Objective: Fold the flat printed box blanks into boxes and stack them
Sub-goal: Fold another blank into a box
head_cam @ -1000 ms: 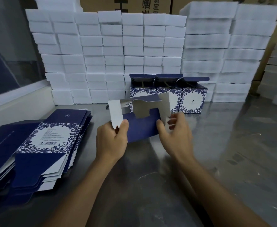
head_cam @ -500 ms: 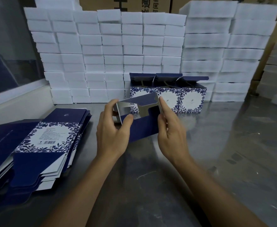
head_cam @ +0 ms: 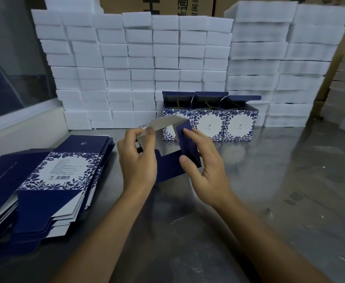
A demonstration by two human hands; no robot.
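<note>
We hold the half-folded box (head_cam: 170,166) above the steel table (head_cam: 269,190) with both hands. Our left hand (head_cam: 138,160) pinches a grey-white flap between thumb and fingers, and our right hand (head_cam: 203,160) grips the navy end panel, thumb on the near face and forefinger pressing on top. The box lies with its long axis running roughly left to right, open flaps turned up and away from us.

To the left, a stack of flat box blanks (head_cam: 51,180) lies pointing away from us, slightly to the right, floral band and barcode label facing up; the small print is too fine to read. Beyond our hands, three folded boxes (head_cam: 210,121) stand touching in a row, lids open, against a wall of white foam blocks (head_cam: 147,68). Brown cartons (head_cam: 167,5) above show a bold "H" and Chinese characters. The table lies bare to our right and toward us.
</note>
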